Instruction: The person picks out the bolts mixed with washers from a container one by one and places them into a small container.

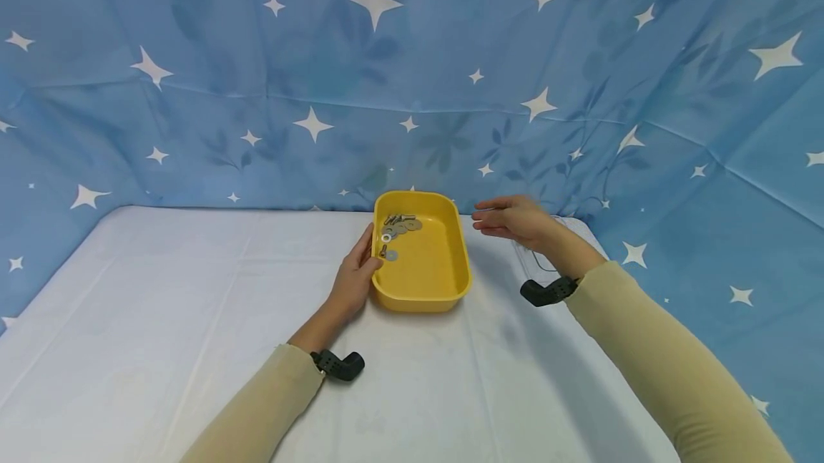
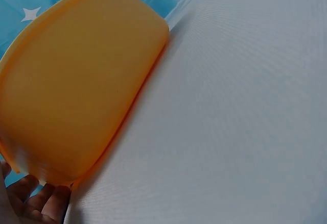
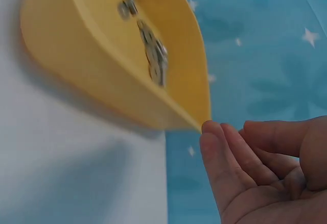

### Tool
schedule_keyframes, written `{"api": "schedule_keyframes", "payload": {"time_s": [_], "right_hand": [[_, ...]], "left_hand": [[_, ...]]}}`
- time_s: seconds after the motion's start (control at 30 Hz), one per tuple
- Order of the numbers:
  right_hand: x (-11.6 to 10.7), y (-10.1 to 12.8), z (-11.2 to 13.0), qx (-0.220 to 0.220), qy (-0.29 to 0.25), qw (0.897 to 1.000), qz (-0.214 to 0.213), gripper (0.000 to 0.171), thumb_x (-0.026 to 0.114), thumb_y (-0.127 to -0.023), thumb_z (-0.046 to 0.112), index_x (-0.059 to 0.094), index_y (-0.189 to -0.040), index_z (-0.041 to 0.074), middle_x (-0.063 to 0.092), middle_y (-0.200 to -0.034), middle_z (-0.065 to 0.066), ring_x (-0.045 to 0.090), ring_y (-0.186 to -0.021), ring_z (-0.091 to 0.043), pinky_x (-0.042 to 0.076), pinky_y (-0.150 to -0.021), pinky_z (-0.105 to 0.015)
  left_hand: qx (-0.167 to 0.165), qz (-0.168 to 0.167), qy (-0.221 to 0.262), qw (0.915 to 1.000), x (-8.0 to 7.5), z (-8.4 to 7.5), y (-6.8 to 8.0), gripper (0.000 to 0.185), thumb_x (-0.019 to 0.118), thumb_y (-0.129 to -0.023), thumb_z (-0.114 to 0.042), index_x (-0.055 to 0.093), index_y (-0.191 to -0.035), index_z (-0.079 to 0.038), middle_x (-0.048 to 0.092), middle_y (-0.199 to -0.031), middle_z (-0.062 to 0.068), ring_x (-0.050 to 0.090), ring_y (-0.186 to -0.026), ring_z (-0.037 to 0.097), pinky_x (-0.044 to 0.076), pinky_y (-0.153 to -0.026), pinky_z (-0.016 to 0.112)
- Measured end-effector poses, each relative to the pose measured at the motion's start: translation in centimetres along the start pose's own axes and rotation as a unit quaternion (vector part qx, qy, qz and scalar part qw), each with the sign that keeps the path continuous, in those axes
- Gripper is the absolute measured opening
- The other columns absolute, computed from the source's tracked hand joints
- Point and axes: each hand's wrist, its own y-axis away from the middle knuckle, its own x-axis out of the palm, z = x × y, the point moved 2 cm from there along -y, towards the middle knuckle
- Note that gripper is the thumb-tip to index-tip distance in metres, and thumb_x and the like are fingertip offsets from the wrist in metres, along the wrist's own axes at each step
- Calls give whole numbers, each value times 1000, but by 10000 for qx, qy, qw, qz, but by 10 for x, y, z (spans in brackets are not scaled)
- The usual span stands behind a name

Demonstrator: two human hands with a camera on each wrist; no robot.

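Note:
A yellow plastic tray (image 1: 431,266) stands at the back middle of the white table. My left hand (image 1: 352,283) holds its left wall, the thumb over the rim and the fingers along the outside; in the left wrist view those fingers (image 2: 38,199) curl at the tray's end. Inside, toward the left, lie several flat metal washers (image 1: 404,227) and bolts (image 1: 402,218), with a white ring (image 1: 386,238) close by. One bolt (image 1: 383,251) lies apart beside a single washer (image 1: 392,255). Right of the tray my right hand (image 1: 515,222) is raised, its fingers extended and holding nothing.
A clear plastic container (image 1: 541,268) sits behind my right wrist at the table's back right. The white cloth (image 1: 193,320) covers the table. A blue curtain with white stars (image 1: 412,55) hangs along the back edge and the right side.

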Motion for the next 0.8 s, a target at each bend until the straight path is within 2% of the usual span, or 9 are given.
{"api": "schedule_keyframes", "payload": {"time_s": [0.17,0.27,0.4,0.53,0.67,0.8], "right_hand": [[31,-7,0,11,-383,9990,250,51,48,-105,7,36,-153,-5,43,-155,-28,64,-124,-24,48,-112,-38],[47,-13,0,106,-618,9977,251,51,51,-104,6,39,-152,-4,44,-154,-28,67,-117,-20,47,-113,-40],[69,-20,0,189,-806,9962,256,49,53,-103,5,43,-150,-4,49,-151,-26,66,-121,-25,46,-114,-42],[89,-29,0,212,-911,9954,229,46,55,-102,4,49,-146,-5,54,-147,-26,67,-121,-27,48,-112,-42],[107,-37,-2,202,-893,9956,192,42,56,-101,3,54,-142,-7,59,-141,-26,70,-117,-26,49,-111,-44],[120,-43,-5,241,-861,9959,152,39,55,-101,4,57,-138,-7,63,-136,-27,68,-121,-30,51,-109,-43]], "left_hand": [[37,42,-30,10000,-1,-6,3,72,44,-97,-4,18,-163,-12,19,-171,5,24,-157,26,24,-127,44],[10,62,-39,10000,-1,-6,3,71,44,-98,-4,17,-163,-13,19,-171,4,24,-157,24,25,-127,41],[-23,66,-104,9999,-2,-5,2,71,44,-99,-4,17,-163,-13,19,-170,4,27,-156,24,28,-126,39],[-47,62,-128,9999,-2,4,-5,71,44,-99,-4,15,-164,-13,18,-171,5,27,-156,25,29,-126,41],[-34,20,-225,9997,-2,19,-12,68,44,-103,-10,15,-164,-19,17,-171,-2,21,-158,20,21,-129,40],[117,-29,-455,9989,-2,25,-13,60,39,-108,-19,17,-164,-24,18,-170,-7,16,-159,17,14,-131,41]]}}
